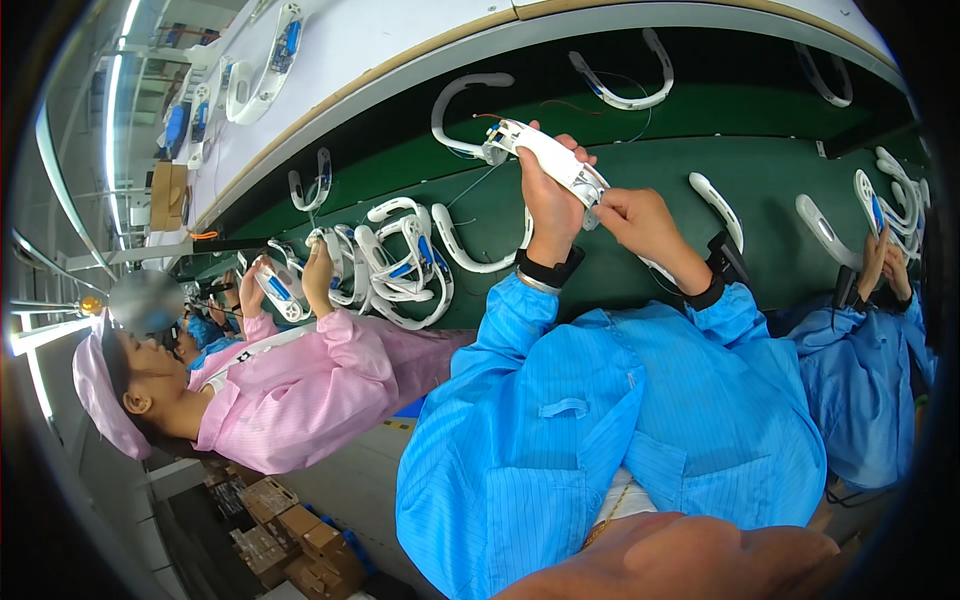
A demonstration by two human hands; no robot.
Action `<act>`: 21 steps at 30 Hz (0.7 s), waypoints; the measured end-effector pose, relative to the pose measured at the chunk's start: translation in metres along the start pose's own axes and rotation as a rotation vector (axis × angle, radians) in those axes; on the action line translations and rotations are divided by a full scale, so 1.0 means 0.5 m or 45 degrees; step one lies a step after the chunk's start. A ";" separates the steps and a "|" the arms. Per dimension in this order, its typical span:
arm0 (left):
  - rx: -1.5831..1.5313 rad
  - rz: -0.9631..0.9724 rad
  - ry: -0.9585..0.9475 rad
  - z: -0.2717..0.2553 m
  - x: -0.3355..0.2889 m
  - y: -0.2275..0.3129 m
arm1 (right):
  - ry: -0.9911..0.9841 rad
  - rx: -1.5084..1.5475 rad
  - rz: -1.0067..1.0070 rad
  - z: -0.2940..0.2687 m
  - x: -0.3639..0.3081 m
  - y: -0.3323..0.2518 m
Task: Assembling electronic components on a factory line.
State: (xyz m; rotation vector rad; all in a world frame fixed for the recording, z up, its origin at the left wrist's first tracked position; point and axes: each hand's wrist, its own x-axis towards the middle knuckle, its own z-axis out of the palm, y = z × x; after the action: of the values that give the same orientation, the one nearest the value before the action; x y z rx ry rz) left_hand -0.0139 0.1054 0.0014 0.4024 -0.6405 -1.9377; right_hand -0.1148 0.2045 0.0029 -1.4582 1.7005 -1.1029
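My left hand is wrapped round a white curved plastic housing, raised above the green work surface. Thin wires, one of them red, stick out of the housing's far end. At its nearer end, my right hand pinches with thumb and forefinger. What lies between those fingertips is too small to make out. Just beyond my left hand is a white C-shaped shell, partly covered by the held housing. A white curved strip lies to the right of my right hand.
The green bench carries a pile of white U-shaped shells on the left. Close by, a co-worker in pink holds a similar part. Another in blue works at the right. A white raised shelf runs along the far side.
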 end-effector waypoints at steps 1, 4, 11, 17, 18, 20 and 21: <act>-0.001 0.001 0.003 -0.001 0.000 0.001 | -0.039 -0.046 -0.099 -0.005 0.001 -0.007; -0.002 0.019 0.015 -0.003 0.003 0.005 | -0.060 -0.052 -0.138 -0.007 -0.005 -0.013; -0.194 -0.052 0.081 -0.018 0.008 0.013 | 0.208 -0.012 -0.141 0.017 -0.015 -0.024; -0.285 -0.102 0.093 -0.016 0.003 0.023 | 0.199 -0.100 -0.243 0.032 -0.016 -0.026; -0.296 -0.108 0.095 -0.016 0.003 0.024 | 0.200 -0.087 -0.257 0.033 -0.016 -0.028; -0.286 -0.098 0.099 -0.019 0.005 0.025 | 0.201 -0.071 -0.271 0.035 -0.016 -0.032; -0.282 -0.089 0.098 -0.019 0.005 0.026 | 0.186 -0.078 -0.250 0.035 -0.016 -0.038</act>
State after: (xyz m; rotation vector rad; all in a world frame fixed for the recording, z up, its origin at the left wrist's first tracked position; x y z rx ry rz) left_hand -0.0003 0.0963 0.0014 0.3616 -0.3613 -2.0242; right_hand -0.0896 0.2083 0.0116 -1.6468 1.7310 -1.2995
